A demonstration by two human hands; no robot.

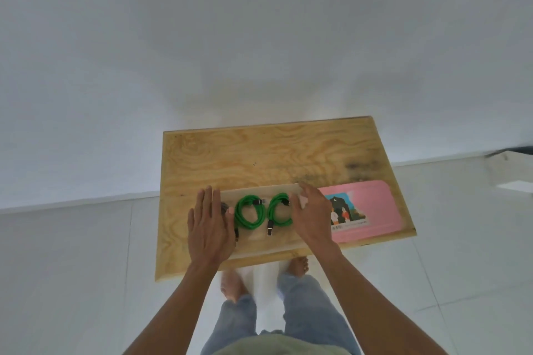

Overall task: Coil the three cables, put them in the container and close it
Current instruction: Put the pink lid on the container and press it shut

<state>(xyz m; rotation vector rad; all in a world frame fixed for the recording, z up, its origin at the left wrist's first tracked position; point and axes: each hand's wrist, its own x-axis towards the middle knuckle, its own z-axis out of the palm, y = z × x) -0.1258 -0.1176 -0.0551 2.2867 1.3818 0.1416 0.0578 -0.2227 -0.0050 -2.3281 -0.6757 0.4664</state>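
**Two hands at the ends of the container**

You are laying your left hand (208, 225) flat, fingers straight, over the left end of the clear container (259, 245). Your right hand (310, 217) is curling its fingers over the right end. Two green coiled cables (248, 213) are lying between them, a dark cable (225, 206) is peeking beside your left thumb, and the pink lid (372, 210) is resting alongside on the wooden table (259, 153).

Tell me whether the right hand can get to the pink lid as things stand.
Probably yes: the pink lid lies flat on the table just beside the right hand, with nothing on top of it; that hand now rests at the clear container.
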